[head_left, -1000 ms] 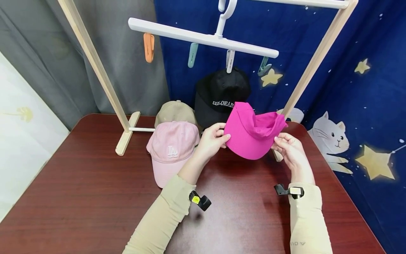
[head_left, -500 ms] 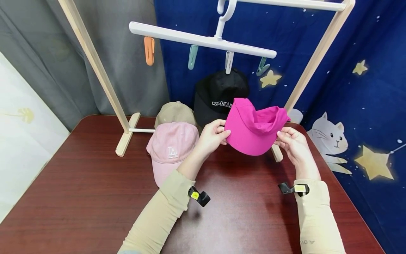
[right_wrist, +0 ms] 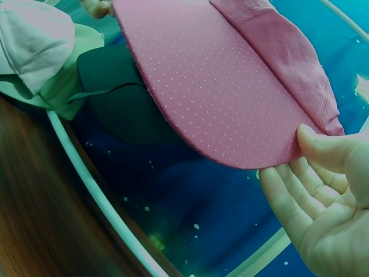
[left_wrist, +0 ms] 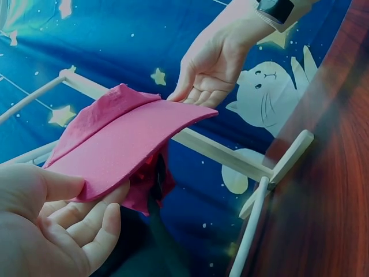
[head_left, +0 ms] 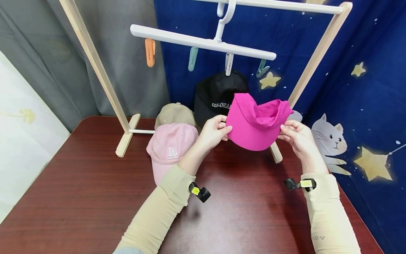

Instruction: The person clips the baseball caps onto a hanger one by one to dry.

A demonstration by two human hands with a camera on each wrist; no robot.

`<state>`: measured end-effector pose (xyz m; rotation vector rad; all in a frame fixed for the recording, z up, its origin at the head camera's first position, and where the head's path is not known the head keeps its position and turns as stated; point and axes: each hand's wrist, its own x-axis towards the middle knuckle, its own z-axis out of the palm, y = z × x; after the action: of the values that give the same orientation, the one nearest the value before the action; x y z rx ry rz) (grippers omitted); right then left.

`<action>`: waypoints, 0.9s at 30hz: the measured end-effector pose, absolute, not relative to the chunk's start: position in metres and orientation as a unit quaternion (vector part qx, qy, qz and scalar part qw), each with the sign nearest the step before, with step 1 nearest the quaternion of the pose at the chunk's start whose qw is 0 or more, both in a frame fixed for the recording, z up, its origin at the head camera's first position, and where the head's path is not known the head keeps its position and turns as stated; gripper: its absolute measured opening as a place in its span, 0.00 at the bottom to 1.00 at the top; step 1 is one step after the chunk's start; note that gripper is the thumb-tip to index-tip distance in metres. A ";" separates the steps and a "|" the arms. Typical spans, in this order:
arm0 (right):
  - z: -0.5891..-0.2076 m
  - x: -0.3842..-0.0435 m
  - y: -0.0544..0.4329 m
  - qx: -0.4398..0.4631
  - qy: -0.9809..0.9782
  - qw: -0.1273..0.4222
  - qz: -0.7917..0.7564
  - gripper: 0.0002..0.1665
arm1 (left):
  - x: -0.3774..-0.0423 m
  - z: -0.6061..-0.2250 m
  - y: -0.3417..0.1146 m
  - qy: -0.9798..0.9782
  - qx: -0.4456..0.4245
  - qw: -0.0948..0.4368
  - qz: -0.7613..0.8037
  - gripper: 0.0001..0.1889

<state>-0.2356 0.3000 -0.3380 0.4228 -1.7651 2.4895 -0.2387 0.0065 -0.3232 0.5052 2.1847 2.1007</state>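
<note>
A bright pink cap [head_left: 253, 123] is held up above the table, brim toward me, its soft crown folded in behind. My left hand [head_left: 215, 132] pinches the brim's left end between thumb and fingers. At the other end, my right hand [head_left: 298, 137] pinches the brim the same way, as the right wrist view shows with the thumb on top of the dotted brim [right_wrist: 207, 86]. Behind the pink cap, a black cap [head_left: 219, 91] with white lettering is partly hidden. Over the caps hangs a white hanger [head_left: 203, 43] bearing an orange clip [head_left: 150, 53], two green clips and a white clip [head_left: 229, 64].
A light pink cap [head_left: 172, 144] and a beige cap [head_left: 175, 113] sit left of my left hand. The wooden rack's posts [head_left: 95, 63] rise on both sides, with feet on the reddish-brown table [head_left: 79, 197]. A blue starry curtain [head_left: 364, 106] hangs behind.
Both hands have lifted the pink cap a little and carried it slightly right. The right forearm has shifted right. The hanger sits a bit lower in view.
</note>
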 end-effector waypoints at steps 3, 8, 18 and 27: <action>-0.335 -0.237 0.301 0.142 -0.577 0.030 0.804 0.16 | -0.241 -0.320 0.008 0.713 0.166 0.036 0.680 0.10; -0.330 -0.240 0.303 0.139 -0.583 0.033 0.800 0.16 | -0.244 -0.316 0.009 0.720 0.166 0.041 0.673 0.09; -0.314 -0.249 0.303 0.127 -0.600 0.035 0.789 0.12 | -0.250 -0.313 0.010 0.722 0.166 0.048 0.670 0.07; -0.307 -0.256 0.305 0.124 -0.614 0.036 0.779 0.07 | -0.254 -0.309 0.012 0.717 0.164 0.049 0.676 0.09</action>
<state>-0.2562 0.3052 -0.3067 0.3821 -1.8852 2.3915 -0.2537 0.0122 -0.3086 0.4993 2.1840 2.0609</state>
